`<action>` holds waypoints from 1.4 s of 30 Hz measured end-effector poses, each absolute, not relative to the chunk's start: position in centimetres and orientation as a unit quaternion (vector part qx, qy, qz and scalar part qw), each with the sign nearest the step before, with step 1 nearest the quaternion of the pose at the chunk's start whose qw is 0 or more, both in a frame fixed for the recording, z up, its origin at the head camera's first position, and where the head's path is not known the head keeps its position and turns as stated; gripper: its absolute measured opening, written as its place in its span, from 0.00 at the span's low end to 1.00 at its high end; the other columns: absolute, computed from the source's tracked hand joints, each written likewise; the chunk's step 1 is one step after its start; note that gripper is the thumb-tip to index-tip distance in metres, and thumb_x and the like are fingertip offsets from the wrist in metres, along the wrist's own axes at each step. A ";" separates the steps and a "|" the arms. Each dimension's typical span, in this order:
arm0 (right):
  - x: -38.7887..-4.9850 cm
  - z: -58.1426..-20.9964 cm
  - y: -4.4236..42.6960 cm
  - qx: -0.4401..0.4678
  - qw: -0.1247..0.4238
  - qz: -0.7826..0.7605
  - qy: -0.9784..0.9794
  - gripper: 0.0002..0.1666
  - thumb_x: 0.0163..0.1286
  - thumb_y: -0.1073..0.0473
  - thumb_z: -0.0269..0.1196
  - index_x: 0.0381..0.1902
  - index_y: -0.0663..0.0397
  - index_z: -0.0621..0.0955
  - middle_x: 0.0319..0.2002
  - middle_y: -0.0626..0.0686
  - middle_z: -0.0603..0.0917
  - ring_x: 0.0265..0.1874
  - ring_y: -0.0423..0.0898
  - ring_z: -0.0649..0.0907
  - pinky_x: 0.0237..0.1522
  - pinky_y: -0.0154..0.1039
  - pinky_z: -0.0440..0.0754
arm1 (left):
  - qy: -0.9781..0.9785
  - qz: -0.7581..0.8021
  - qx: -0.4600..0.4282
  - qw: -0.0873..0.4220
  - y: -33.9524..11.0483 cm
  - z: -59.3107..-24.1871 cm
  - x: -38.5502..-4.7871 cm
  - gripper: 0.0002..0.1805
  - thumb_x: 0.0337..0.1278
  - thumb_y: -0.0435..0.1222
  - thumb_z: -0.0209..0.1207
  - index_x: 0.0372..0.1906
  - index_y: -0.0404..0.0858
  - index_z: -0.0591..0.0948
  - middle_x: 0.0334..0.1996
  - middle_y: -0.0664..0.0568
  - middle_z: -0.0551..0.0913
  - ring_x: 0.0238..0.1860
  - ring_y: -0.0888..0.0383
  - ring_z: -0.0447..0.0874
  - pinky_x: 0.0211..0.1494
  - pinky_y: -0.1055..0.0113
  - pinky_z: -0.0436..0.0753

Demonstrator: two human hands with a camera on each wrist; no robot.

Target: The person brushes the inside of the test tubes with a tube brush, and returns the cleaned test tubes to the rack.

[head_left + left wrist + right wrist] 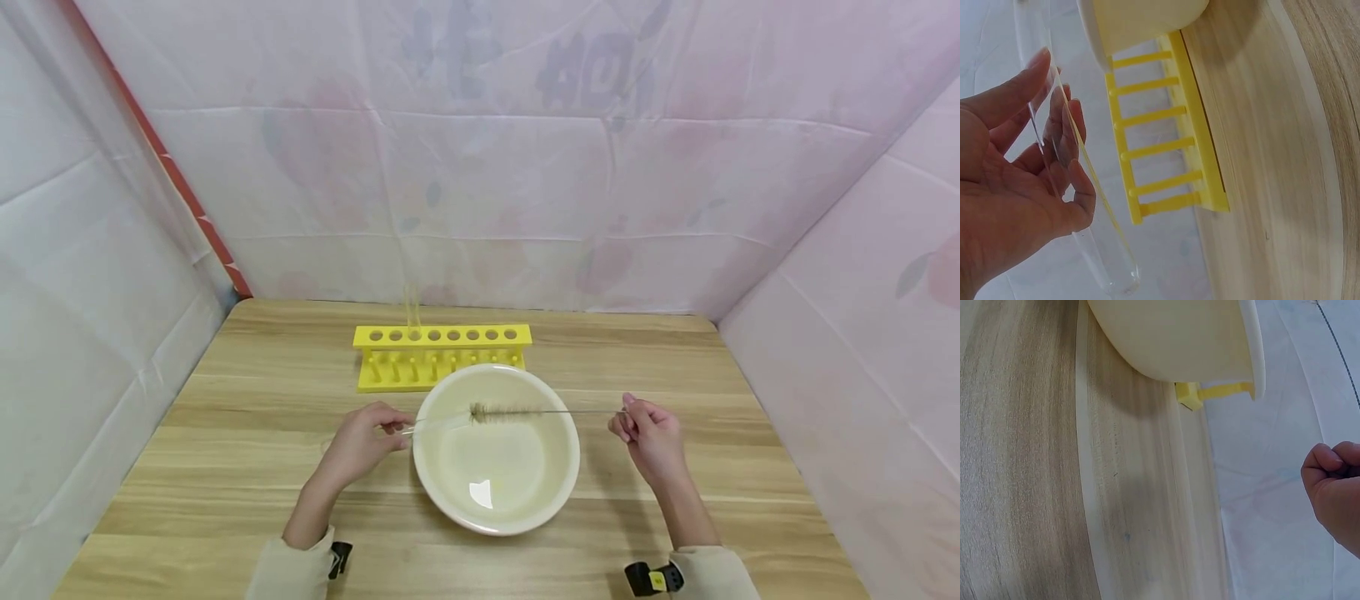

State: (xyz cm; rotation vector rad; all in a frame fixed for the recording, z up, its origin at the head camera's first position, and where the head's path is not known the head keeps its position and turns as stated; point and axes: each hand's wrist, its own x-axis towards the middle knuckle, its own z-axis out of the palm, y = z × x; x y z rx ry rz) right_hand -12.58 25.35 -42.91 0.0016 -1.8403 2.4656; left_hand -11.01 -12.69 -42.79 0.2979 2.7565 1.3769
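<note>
My left hand [363, 442] holds a clear glass test tube [1107, 250] between thumb and fingers at the basin's left rim. The tube lies nearly level, its rounded end to the left. On the other side, my right hand [654, 437] pinches the thin wire handle of a test tube brush [510, 410], whose twisted wire [1338, 356] also shows in the right wrist view. Over the cream basin [495, 527], the brush's bristly tip meets the tube's right end. I cannot tell whether the tip is inside. The basin seems to contain clear liquid.
Behind the basin stands a yellow test tube rack [442, 335] with holes and pegs. Another clear test tube [412, 308] stands upright in it, left of centre. Pale printed cloth [487, 183] hangs around the wooden table [247, 400] at back and sides.
</note>
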 end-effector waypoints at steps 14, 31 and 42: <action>-12.7 -42.9 25.3 0.020 0.036 0.789 -0.613 0.25 0.71 0.68 0.47 0.11 0.62 0.61 0.12 0.52 0.58 0.14 0.47 0.59 0.24 0.34 0.67 | 0.894 0.438 0.098 0.012 -13.2 -42.5 -11.1 0.12 0.41 0.30 0.68 0.37 0.38 0.85 0.31 0.54 0.81 0.33 0.58 0.76 0.36 0.64 0.76; -12.6 -43.0 25.1 0.013 0.029 0.791 -0.611 0.25 0.71 0.66 0.49 0.11 0.61 0.62 0.12 0.54 0.57 0.15 0.47 0.59 0.25 0.34 0.67 | 0.893 0.435 0.112 0.021 -12.9 -43.0 -11.2 0.14 0.40 0.28 0.68 0.38 0.38 0.85 0.30 0.55 0.80 0.33 0.60 0.75 0.37 0.65 0.76; -12.5 -43.3 24.7 0.012 0.037 0.789 -0.613 0.25 0.71 0.66 0.49 0.12 0.61 0.62 0.12 0.54 0.57 0.15 0.48 0.58 0.24 0.34 0.67 | 0.897 0.424 0.125 0.017 -12.7 -42.9 -10.8 0.13 0.39 0.27 0.68 0.37 0.38 0.85 0.31 0.52 0.80 0.33 0.60 0.74 0.38 0.64 0.75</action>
